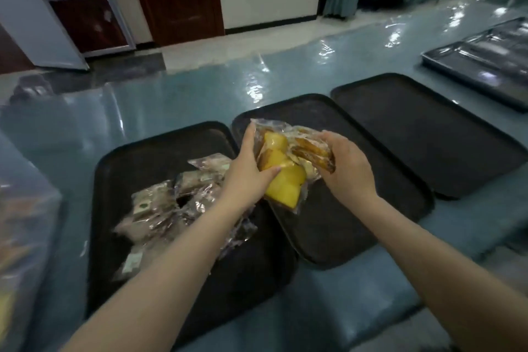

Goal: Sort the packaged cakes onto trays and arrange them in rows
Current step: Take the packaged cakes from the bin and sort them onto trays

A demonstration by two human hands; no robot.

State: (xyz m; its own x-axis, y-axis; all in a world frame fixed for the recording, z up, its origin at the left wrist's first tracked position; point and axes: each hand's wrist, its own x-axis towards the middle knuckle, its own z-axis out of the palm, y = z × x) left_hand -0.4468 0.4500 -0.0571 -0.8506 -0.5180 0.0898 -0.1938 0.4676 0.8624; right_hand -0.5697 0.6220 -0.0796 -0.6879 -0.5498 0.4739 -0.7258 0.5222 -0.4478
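Three black trays lie side by side on a blue-covered table: the left tray (120,168), the middle tray (337,226) and the right tray (428,134). A pile of several brown packaged cakes (160,208) lies on the left tray. My left hand (245,174) grips a bunch of yellow packaged cakes (283,177) above the middle tray's left edge. My right hand (345,168) holds a browner packaged cake (311,148) from the same bunch, right beside the left hand.
A clear plastic bag with more packages (25,226) sits at the left edge. Metal trays (480,57) are stacked at the far right of the table. Doors and draped chairs stand beyond the table.
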